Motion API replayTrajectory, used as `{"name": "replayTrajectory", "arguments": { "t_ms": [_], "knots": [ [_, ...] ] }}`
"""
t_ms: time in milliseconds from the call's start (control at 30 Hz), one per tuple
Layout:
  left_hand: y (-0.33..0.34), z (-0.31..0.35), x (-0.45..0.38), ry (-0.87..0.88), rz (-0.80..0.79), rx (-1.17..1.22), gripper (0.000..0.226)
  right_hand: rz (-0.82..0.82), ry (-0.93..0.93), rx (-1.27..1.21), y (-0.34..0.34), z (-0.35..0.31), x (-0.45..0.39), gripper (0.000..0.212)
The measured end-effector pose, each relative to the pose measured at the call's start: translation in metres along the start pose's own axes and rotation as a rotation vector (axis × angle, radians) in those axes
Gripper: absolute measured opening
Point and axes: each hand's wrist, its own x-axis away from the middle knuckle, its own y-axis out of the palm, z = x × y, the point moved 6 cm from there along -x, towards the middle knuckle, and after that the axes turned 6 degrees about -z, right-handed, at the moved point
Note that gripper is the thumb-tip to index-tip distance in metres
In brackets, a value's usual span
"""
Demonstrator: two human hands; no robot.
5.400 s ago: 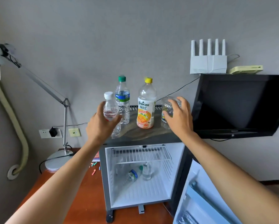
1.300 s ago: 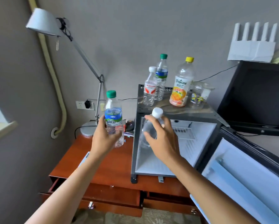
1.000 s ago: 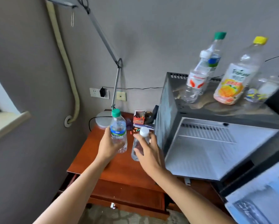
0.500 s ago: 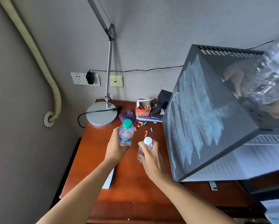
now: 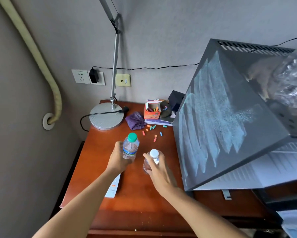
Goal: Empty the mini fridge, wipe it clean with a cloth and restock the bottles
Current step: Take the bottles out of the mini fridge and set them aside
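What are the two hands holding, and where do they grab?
Left hand grips the green-capped bottle around its body; right hand grips the white-capped bottle near its shoulder.

Both bare forearms reach in from the near edge, angled toward each other. The left hand (image 5: 119, 160) has its fingers curled around a green-capped bottle (image 5: 131, 148), and just right of it the right hand (image 5: 159, 170) is wrapped round a white-capped bottle (image 5: 152, 159), knuckles up.

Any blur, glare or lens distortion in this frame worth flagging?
Head view: the clear bottle at the right edge is smeared and stretched; wide-angle bend tilts the mini fridge; its side shows pale streaks; both hands and their bottles read sharp.
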Motion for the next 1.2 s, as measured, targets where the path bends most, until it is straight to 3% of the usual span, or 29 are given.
{"name": "replayTrajectory", "arguments": {
  "t_ms": [200, 633, 767, 900, 1067, 1200],
  "knots": [
    [-0.001, -0.005, 0.011, -0.051, 0.023, -0.045, 0.107, 0.060, -0.080, 0.073, -0.020, 0.004, 0.018, 0.091],
    [0.004, 0.036, 0.096, -0.089, 0.247, -0.045, 0.112, 0.143, -0.096, 0.068, -0.081, 0.055, 0.116, 0.086],
    [0.023, 0.077, 0.155, -0.016, 0.402, -0.068, 0.090, 0.138, -0.124, 0.053, -0.101, 0.083, 0.163, 0.082],
    [0.071, 0.128, 0.243, 0.203, 0.555, -0.338, 0.037, 0.110, -0.111, 0.084, -0.122, 0.121, 0.211, 0.075],
    [0.184, 0.187, 0.314, 0.547, 0.356, -0.640, 0.037, 0.153, -0.045, 0.160, -0.162, 0.181, 0.251, 0.072],
    [0.257, 0.226, 0.313, 0.554, 0.231, -0.761, 0.060, 0.197, 0.008, 0.183, -0.187, 0.217, 0.261, 0.074]
  ]
}}
